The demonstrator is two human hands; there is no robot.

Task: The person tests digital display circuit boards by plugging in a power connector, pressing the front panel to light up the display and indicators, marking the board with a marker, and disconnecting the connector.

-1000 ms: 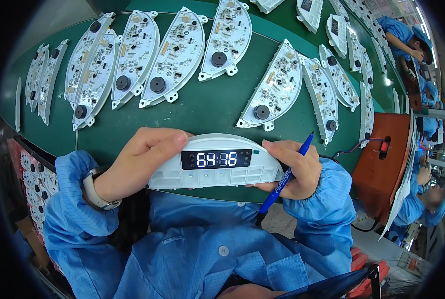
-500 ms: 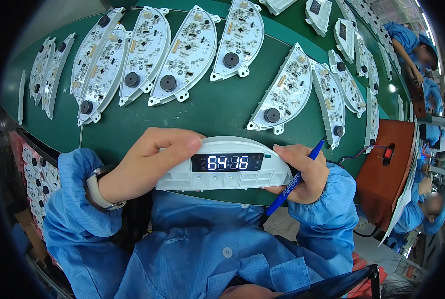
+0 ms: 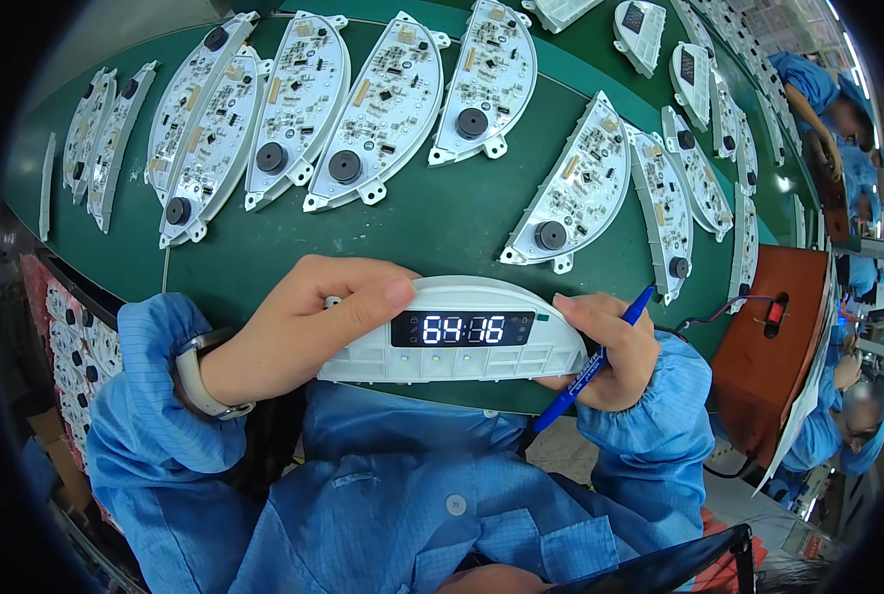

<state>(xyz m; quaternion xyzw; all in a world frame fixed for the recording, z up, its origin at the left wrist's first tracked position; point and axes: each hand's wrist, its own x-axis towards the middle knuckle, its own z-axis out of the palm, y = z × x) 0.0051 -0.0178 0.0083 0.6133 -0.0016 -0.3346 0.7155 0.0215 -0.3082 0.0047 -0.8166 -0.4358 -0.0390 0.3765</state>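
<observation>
A white half-moon display module (image 3: 482, 370) is held level in front of my chest, its dark screen facing up with lit white digits. My left hand (image 3: 298, 332) grips its left end, thumb on the upper edge beside the screen. At the other end, my right hand (image 3: 615, 351) pinches the module's right corner between thumb and fingers. A blue pen (image 3: 590, 368) is also tucked in the right hand, slanting across the fingers. Above my hands, half-moon circuit board modules (image 3: 383, 109) lie on the green table, each with a round black part.
The green table (image 3: 363, 243) curves across the view. A brown box (image 3: 774, 346) with a red switch and thin wires stands at the right. More boards (image 3: 76, 351) are stacked at the lower left. Co-workers in blue (image 3: 828, 99) sit along the far right.
The view has shifted slightly, so the table's boards appear a little further right. My hands keep the same hold on the module and pen. The screen stays lit.
</observation>
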